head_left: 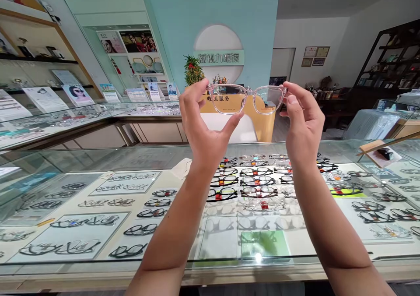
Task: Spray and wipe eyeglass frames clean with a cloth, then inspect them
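Raised above the glass counter, a pair of clear-framed eyeglasses (229, 111) is held up between both hands, lenses facing along my view. My left hand (206, 123) grips the frame's left end with its fingers, while the thumb points up near the lower rim of the left lens. At the other end, my right hand (303, 121) pinches the frame near the hinge between thumb and fingers. Below, inside the display case, lie rows of eyeglasses (257, 181), many with red or orange tags on the lenses.
The glass display counter (131, 263) spans the foreground. A small wooden stand (377, 149) rests on its right side. Behind it is a yellow-and-white reception desk (267, 127) with a potted plant (193, 72). More display cases (147, 112) line the left wall.
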Action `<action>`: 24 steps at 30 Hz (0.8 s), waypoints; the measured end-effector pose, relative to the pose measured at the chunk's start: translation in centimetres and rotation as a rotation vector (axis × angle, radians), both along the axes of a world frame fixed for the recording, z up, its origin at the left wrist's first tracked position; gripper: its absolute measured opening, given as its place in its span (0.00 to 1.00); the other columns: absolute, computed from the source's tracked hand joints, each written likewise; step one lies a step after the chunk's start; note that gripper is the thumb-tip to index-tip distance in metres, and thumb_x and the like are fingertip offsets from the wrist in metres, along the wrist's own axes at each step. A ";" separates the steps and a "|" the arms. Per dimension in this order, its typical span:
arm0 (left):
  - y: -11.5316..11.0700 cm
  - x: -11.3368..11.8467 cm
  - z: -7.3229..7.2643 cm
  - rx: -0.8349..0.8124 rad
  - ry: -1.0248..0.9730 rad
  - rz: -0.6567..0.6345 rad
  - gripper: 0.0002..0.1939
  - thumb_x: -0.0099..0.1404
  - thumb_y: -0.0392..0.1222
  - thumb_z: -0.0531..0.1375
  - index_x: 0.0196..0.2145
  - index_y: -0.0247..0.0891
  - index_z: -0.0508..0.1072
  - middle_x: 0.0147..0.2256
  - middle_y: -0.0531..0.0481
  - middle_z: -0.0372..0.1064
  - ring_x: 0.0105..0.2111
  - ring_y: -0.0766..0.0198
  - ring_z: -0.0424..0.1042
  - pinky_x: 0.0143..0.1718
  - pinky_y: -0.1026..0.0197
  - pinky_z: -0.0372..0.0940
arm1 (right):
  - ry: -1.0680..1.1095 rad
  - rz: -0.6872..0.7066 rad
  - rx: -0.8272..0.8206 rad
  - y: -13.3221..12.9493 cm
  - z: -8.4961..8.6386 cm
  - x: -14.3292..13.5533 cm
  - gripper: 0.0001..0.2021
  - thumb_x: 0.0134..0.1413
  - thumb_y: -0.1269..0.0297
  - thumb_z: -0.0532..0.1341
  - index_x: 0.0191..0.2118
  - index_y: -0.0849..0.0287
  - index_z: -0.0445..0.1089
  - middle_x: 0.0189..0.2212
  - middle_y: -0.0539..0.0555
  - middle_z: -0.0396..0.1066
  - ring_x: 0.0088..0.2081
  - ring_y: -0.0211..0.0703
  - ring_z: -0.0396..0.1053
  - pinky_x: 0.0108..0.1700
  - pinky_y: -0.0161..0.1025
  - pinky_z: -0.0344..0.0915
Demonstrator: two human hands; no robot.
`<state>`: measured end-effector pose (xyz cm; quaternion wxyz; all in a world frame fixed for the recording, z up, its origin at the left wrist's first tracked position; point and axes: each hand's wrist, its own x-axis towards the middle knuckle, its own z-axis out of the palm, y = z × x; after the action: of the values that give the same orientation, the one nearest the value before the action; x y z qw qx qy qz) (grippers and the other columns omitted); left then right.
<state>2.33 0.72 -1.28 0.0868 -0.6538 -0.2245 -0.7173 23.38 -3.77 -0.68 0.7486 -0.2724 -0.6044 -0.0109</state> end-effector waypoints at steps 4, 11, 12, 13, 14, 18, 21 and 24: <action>0.0 0.0 0.0 -0.004 0.021 0.003 0.46 0.65 0.69 0.73 0.73 0.57 0.62 0.72 0.44 0.62 0.75 0.38 0.61 0.70 0.35 0.65 | 0.087 0.029 -0.028 0.1 0.1 0.3 0.19 0.74 0.40 0.62 0.55 0.42 0.83 0.54 0.53 0.83 0.58 0.55 0.81 0.60 0.56 0.79; -0.3 0.1 0.0 -0.078 0.010 -0.104 0.49 0.62 0.69 0.75 0.73 0.60 0.62 0.74 0.44 0.61 0.77 0.37 0.58 0.72 0.35 0.63 | 0.146 0.093 -0.104 0.0 0.6 0.9 0.18 0.70 0.39 0.66 0.50 0.44 0.84 0.54 0.53 0.84 0.51 0.50 0.82 0.55 0.52 0.80; -0.5 0.1 0.0 -0.093 0.001 -0.138 0.49 0.61 0.69 0.76 0.72 0.60 0.63 0.73 0.44 0.61 0.77 0.36 0.58 0.72 0.35 0.63 | 0.136 0.093 -0.123 -0.1 0.7 0.9 0.17 0.71 0.40 0.65 0.50 0.44 0.84 0.54 0.54 0.84 0.50 0.49 0.82 0.54 0.52 0.80; -0.7 0.2 0.1 -0.105 -0.008 -0.164 0.48 0.61 0.69 0.76 0.72 0.60 0.63 0.73 0.45 0.62 0.76 0.36 0.59 0.72 0.35 0.64 | 0.125 0.098 -0.142 -0.3 0.8 0.9 0.17 0.71 0.40 0.65 0.50 0.44 0.83 0.54 0.54 0.84 0.49 0.49 0.82 0.53 0.51 0.80; -0.8 0.2 0.2 -0.115 -0.015 -0.182 0.48 0.60 0.69 0.76 0.72 0.60 0.64 0.73 0.45 0.62 0.76 0.36 0.59 0.71 0.35 0.64 | 0.115 0.107 -0.159 -0.4 0.9 0.9 0.17 0.71 0.39 0.64 0.51 0.43 0.83 0.53 0.54 0.84 0.48 0.49 0.82 0.52 0.51 0.80; -0.8 0.3 0.2 -0.122 -0.027 -0.173 0.48 0.60 0.69 0.77 0.72 0.61 0.65 0.72 0.46 0.65 0.76 0.37 0.59 0.68 0.37 0.68 | 0.120 0.159 -0.203 -0.3 1.0 1.1 0.18 0.71 0.38 0.64 0.51 0.42 0.82 0.53 0.53 0.84 0.46 0.48 0.82 0.47 0.50 0.79; -0.5 0.5 0.1 -0.104 -0.027 -0.168 0.48 0.60 0.69 0.77 0.71 0.62 0.65 0.71 0.46 0.66 0.74 0.38 0.63 0.67 0.38 0.69 | 0.116 0.169 -0.220 -0.1 1.0 1.3 0.19 0.70 0.36 0.64 0.51 0.41 0.82 0.53 0.52 0.84 0.42 0.46 0.80 0.44 0.49 0.78; -0.4 0.6 0.1 -0.091 -0.034 -0.200 0.47 0.60 0.69 0.77 0.70 0.61 0.66 0.69 0.45 0.67 0.72 0.38 0.65 0.67 0.37 0.68 | 0.096 0.145 -0.218 -0.2 0.9 1.3 0.21 0.69 0.34 0.64 0.51 0.41 0.81 0.53 0.51 0.83 0.39 0.44 0.79 0.41 0.48 0.76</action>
<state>2.97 0.36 -1.18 -0.0188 -0.6640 -0.1917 -0.7225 24.72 -3.94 0.26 0.7416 -0.3077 -0.5835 0.1221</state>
